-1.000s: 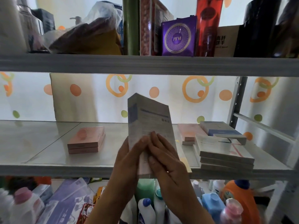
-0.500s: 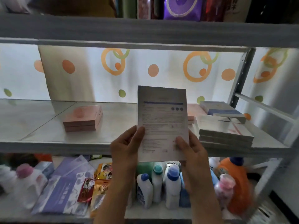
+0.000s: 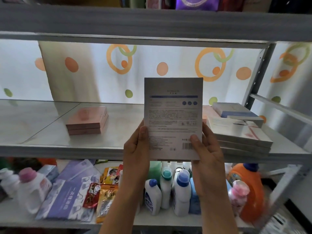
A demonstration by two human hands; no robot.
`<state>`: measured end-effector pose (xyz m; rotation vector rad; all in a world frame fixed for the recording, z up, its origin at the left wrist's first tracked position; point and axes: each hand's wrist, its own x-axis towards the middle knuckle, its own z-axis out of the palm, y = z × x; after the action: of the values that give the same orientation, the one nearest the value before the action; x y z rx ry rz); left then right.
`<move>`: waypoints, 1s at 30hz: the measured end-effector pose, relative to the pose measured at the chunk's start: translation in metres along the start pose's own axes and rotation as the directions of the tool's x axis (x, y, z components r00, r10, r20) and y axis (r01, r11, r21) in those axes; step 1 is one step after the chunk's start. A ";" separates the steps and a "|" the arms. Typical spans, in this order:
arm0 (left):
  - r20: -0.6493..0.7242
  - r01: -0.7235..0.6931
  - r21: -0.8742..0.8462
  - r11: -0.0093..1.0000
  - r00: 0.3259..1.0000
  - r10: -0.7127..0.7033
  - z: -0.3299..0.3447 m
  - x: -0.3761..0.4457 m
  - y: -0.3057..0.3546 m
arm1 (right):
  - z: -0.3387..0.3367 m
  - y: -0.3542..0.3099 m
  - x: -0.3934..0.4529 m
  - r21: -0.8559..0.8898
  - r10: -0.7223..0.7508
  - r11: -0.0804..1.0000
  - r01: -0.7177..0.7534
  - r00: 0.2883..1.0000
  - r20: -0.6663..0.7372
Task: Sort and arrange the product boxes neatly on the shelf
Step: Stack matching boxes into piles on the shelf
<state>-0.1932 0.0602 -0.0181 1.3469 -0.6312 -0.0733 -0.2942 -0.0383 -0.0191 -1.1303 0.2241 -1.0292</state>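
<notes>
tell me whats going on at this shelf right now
A person holds a flat white box upright in front of the middle shelf, left hand and right hand gripping its lower edges, printed back facing them. On the shelf, a pink stack lies to the left and a white stack to the right, topped by a blue-striped box. The held box isn't placed yet.

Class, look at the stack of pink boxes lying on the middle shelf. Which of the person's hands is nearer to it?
Left. The left hand grips the white box on the side facing the pink boxes. The right hand holds the box's far edge.
</notes>
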 end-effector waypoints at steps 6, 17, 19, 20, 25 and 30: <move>-0.032 -0.026 -0.022 0.999 0.999 0.025 -0.008 0.000 0.008 | 0.003 0.001 -0.006 0.104 0.042 0.993 -0.047 0.998 0.049; -0.046 -0.054 0.392 0.918 0.996 0.078 -0.005 0.006 0.028 | 0.038 -0.002 -0.003 0.028 -0.086 0.996 0.086 0.996 -0.010; 0.104 -0.091 0.466 0.880 0.993 0.047 -0.002 0.005 0.036 | 0.051 -0.004 -0.008 -0.107 -0.175 0.980 0.170 0.984 -0.038; 0.153 -0.096 0.403 0.910 0.988 0.036 -0.002 0.004 0.042 | 0.056 -0.004 -0.011 -0.180 -0.207 0.964 0.197 0.977 -0.039; 0.226 -0.109 -0.042 0.993 0.967 0.116 -0.021 0.007 0.056 | 0.065 -0.007 -0.019 -0.484 -0.241 0.833 0.267 0.963 0.118; 0.239 -0.118 -0.085 0.989 0.962 0.136 -0.039 0.020 0.054 | 0.069 -0.014 -0.020 -0.525 -0.112 0.793 0.308 0.921 0.372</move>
<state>-0.1751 0.1000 0.0364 1.2359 -0.9138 -0.1575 -0.2706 0.0207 0.0178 -1.9028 0.1470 -0.9779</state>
